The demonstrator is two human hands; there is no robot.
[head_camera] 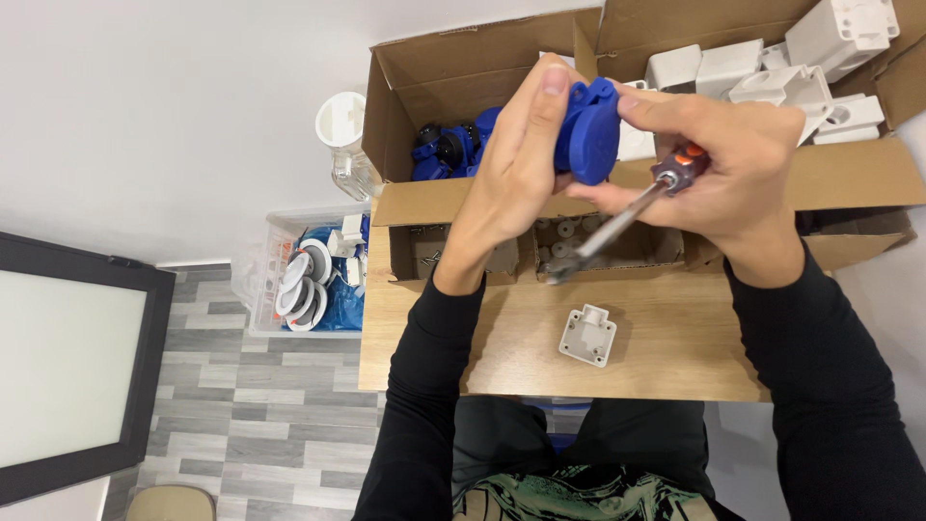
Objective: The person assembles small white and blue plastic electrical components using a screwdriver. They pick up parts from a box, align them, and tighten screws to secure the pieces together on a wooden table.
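White part (587,335) below hands (617,164)

We see a blue part (588,130) of smooth matt plastic and a screwdriver (617,224) with a shiny metal shaft. The tabletop (666,347) looks like smooth pale wood, and the boxes (453,72) are rough brown cardboard.

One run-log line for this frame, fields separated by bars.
left hand: holds blue plastic part | right hand: touches blue part, grips screwdriver | table: white plastic piece lying loose
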